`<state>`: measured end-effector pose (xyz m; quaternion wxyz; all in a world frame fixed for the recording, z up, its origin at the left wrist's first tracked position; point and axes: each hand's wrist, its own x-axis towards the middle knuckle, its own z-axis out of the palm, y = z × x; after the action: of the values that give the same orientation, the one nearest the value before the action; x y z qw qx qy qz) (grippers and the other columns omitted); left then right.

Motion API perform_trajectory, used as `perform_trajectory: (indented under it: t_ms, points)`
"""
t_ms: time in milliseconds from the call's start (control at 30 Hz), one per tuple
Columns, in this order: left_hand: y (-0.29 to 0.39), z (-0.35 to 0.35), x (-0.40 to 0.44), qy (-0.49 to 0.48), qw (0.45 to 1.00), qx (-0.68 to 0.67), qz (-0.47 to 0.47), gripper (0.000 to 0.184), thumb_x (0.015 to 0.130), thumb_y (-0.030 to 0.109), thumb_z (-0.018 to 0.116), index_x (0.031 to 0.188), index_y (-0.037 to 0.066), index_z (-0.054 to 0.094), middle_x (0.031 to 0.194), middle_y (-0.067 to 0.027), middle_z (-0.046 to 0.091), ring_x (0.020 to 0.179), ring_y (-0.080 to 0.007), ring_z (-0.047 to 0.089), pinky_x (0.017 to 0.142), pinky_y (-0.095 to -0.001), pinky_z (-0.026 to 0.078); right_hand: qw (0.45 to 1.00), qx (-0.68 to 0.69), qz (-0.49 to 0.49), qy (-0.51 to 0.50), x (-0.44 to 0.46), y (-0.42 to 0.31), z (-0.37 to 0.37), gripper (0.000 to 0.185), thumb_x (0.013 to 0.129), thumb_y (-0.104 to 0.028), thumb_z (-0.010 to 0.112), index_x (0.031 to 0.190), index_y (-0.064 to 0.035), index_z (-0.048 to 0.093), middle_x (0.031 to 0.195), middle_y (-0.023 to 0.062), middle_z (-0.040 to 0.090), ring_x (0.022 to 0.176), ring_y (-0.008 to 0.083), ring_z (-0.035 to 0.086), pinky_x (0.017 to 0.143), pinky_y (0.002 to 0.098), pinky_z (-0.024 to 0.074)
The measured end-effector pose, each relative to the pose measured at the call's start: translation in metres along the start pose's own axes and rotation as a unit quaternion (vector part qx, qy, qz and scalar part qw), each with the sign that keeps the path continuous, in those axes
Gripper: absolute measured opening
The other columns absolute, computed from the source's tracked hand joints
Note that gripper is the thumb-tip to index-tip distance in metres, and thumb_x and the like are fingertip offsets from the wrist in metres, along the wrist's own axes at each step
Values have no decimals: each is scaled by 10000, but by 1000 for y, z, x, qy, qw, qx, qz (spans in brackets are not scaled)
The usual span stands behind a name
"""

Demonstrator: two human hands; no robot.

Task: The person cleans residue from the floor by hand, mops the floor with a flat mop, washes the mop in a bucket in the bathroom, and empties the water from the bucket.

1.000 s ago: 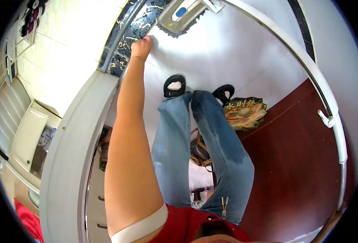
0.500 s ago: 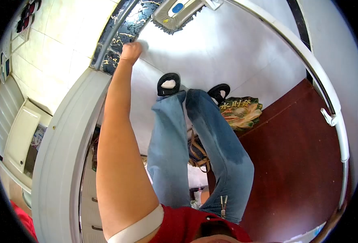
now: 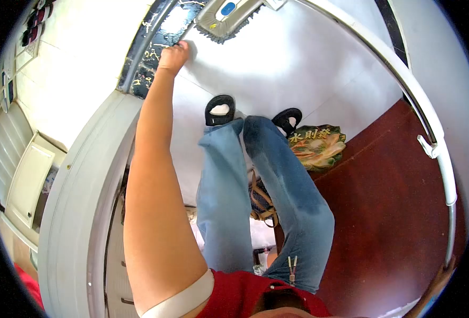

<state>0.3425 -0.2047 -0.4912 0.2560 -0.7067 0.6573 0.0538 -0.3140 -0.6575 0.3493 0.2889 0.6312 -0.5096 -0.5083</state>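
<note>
My left hand (image 3: 173, 57) reaches down to the floor beside the black, gold-veined threshold strip (image 3: 144, 69). Its fingers are curled together; anything in them is hidden. Just beyond it lies a flat mop (image 3: 208, 22) with a grey fringed pad and a blue button. The mop's white pole (image 3: 447, 175) bows along the right side of the view, with a small white hook on it. At the lower right edge my right hand (image 3: 446, 273) shows dimly, closed around the grey end of the pole.
My feet in black slippers (image 3: 220, 110) stand on the pale floor (image 3: 319, 69). A leaf-shaped mat (image 3: 319, 146) with lettering lies by the dark red panel (image 3: 383, 212). A grey door frame (image 3: 75, 212) rises at left. Behind my legs is a patterned bag (image 3: 261, 201).
My left hand has shifted slightly farther out along the threshold, its fingertips now showing more. The mop head sits a little higher and farther left in view.
</note>
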Motion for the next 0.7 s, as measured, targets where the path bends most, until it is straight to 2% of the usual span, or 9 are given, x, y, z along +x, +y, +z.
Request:
perform_trajectory:
  t_ms: [67, 167, 300, 400, 500, 567, 633, 700]
  points:
    - [8, 6, -1, 8, 1000, -3, -13, 189, 840, 147, 535, 954, -3, 551, 659, -48, 652, 572, -158, 664, 466, -281, 512, 1000, 13, 7, -2, -1, -2, -3, 520, 867, -62, 541, 1368, 23, 433, 1406, 197, 449, 1317, 335, 397, 1115, 375, 274]
    - [16, 22, -6, -24, 999, 4, -35, 197, 842, 150, 534, 959, -9, 547, 665, -51, 654, 580, -159, 667, 470, -282, 516, 999, 44, 7, -2, -3, -3, 2, 518, 865, -56, 544, 1367, 15, 438, 1395, 196, 461, 1297, 334, 419, 1093, 375, 300]
    - [18, 15, -8, -47, 999, 11, -25, 168, 847, 172, 543, 887, 18, 596, 686, -78, 665, 637, -190, 686, 526, -312, 543, 997, 72, 10, 7, -5, -2, 2, 516, 863, -48, 549, 1365, 4, 445, 1380, 194, 477, 1270, 333, 449, 1063, 374, 336]
    - [13, 20, -15, -56, 992, -106, -25, 146, 866, 162, 528, 846, 42, 609, 705, -92, 675, 648, -227, 691, 547, -341, 553, 996, 91, 8, 15, -7, -2, 2, 515, 861, -42, 552, 1364, -4, 450, 1369, 193, 489, 1250, 332, 472, 1042, 374, 363]
    - [17, 5, -47, -126, 970, -196, -69, 156, 854, 117, 496, 886, 72, 641, 713, -68, 683, 636, -241, 689, 530, -385, 543, 992, 121, 4, 30, -11, -4, 5, 514, 859, -36, 555, 1363, -12, 455, 1357, 192, 501, 1230, 331, 494, 1020, 374, 390]
    - [33, 8, -82, -146, 967, -193, -82, 145, 866, 123, 488, 867, 79, 626, 744, -94, 687, 647, -277, 685, 577, -404, 552, 988, 149, -7, 43, -12, -7, 6, 514, 858, -32, 557, 1362, -17, 459, 1350, 191, 509, 1217, 330, 509, 1005, 373, 408]
    - [47, -28, -109, -168, 957, -211, -106, 123, 885, 125, 476, 880, 83, 591, 764, -110, 690, 685, -285, 688, 606, -416, 552, 979, 192, -16, 68, -14, -7, 5, 514, 857, -28, 559, 1362, -23, 462, 1342, 190, 517, 1204, 329, 524, 990, 373, 426]
    - [66, -62, -125, -155, 922, -299, -189, 106, 900, 157, 475, 906, 85, 554, 769, -136, 680, 732, -308, 683, 613, -434, 541, 977, 194, -36, 82, -21, -12, 2, 515, 851, -27, 575, 1355, -36, 474, 1317, 188, 538, 1161, 329, 556, 950, 374, 455]
